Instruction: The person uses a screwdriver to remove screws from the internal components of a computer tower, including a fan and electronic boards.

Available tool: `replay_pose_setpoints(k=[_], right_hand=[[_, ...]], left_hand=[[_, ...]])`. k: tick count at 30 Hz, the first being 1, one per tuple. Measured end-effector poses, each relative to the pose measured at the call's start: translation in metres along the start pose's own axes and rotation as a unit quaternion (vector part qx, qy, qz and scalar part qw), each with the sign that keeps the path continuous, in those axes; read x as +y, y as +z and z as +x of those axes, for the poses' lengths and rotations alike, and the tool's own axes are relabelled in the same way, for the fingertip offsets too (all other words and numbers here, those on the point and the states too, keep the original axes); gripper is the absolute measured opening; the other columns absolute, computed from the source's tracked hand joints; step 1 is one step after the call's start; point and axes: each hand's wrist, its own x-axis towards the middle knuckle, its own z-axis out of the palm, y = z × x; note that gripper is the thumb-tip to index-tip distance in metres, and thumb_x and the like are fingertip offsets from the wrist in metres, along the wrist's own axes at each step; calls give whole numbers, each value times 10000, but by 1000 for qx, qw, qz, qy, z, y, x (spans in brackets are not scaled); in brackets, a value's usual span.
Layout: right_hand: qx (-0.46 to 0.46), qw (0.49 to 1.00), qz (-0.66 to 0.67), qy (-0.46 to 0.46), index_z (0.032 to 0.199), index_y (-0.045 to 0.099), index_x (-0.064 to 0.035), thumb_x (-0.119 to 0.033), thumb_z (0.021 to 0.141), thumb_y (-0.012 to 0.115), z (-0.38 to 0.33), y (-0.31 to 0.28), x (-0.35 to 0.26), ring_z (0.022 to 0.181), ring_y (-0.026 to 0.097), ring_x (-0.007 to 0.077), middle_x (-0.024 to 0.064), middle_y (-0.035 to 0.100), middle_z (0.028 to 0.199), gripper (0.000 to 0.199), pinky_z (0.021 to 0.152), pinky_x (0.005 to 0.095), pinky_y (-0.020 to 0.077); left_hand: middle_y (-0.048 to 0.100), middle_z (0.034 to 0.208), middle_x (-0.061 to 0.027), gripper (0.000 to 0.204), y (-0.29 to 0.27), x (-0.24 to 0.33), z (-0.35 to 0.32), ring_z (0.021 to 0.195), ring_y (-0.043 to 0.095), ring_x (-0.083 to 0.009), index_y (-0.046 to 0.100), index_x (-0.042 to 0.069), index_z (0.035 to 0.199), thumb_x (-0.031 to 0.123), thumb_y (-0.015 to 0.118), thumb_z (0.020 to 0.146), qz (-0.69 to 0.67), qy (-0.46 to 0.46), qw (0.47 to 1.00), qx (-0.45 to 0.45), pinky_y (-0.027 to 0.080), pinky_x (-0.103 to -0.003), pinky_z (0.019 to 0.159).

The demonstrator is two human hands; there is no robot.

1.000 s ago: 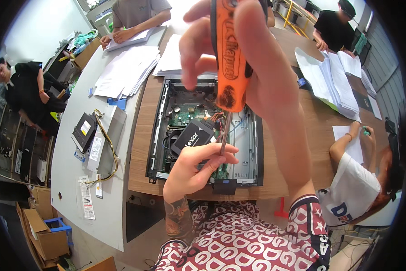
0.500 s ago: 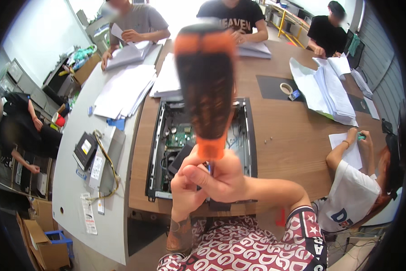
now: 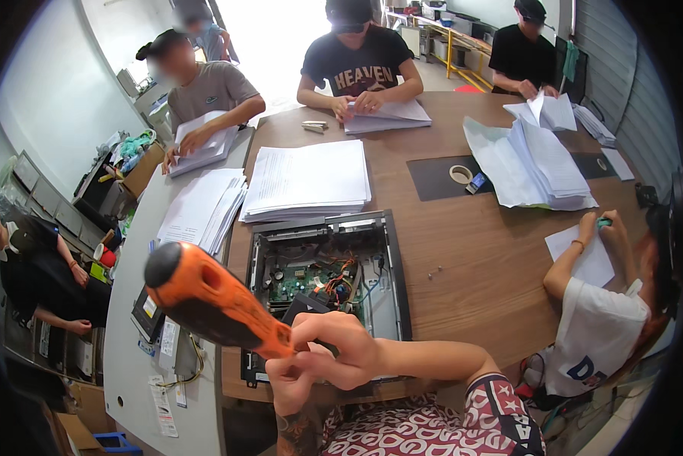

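Note:
A screwdriver [image 3: 216,300] with a thick orange and black handle rises toward me, tilted with its butt end up and to the left. Both hands meet at the lower end of that handle, where the shaft begins. My right hand [image 3: 343,351] has its fingers curled in around this spot. Pressed close below it, my left hand [image 3: 290,384] is closed too, with fingers and thumb together. The shaft and tip are hidden by the fingers. Beneath and beyond the hands lies an opened computer case [image 3: 404,304], showing a green circuit board [image 3: 300,283] and orange wires [image 3: 340,275].
Paper stacks [image 3: 307,178] lie behind the case. On the grey table at left sit a metal power supply [image 3: 176,349] and a black drive [image 3: 145,315]. Small screws [image 3: 435,272] and a tape roll [image 3: 461,175] rest to the right. Several people work around the table.
The screwdriver handle has swung from nearly upright to leaning left. Both hands sit slightly lower in the picture, still together. The view has tilted up, showing more of the far side.

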Motion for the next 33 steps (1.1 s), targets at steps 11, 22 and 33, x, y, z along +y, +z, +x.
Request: replay_pose_setpoints(k=[11,22,33], right_hand=[[74,997,15,-3,905,633,10,-48,869,701,0,9,-5,634,578,169,93,578,815,96,538,275,443],[6,999,30,27,975,690,21,-69,927,618,5,0,-2,622,591,219,119,607,760,125,552,304,456],[5,999,-2,34,1005,661,4,-71,807,769,3,0,2,666,620,195,99,664,830,237,576,287,490]], left_hand=[[654,992,-126,236,8,5,6,833,638,-189,614,-40,1018,45,719,824,-137,4,989,52,521,-331,730],[663,984,-81,222,-2,0,-5,891,636,-134,645,-14,1029,28,723,826,-55,-94,994,20,507,-270,753],[638,892,-66,210,-7,-3,2,828,619,-158,615,-19,979,56,742,830,-73,-79,993,-44,513,-304,728]])
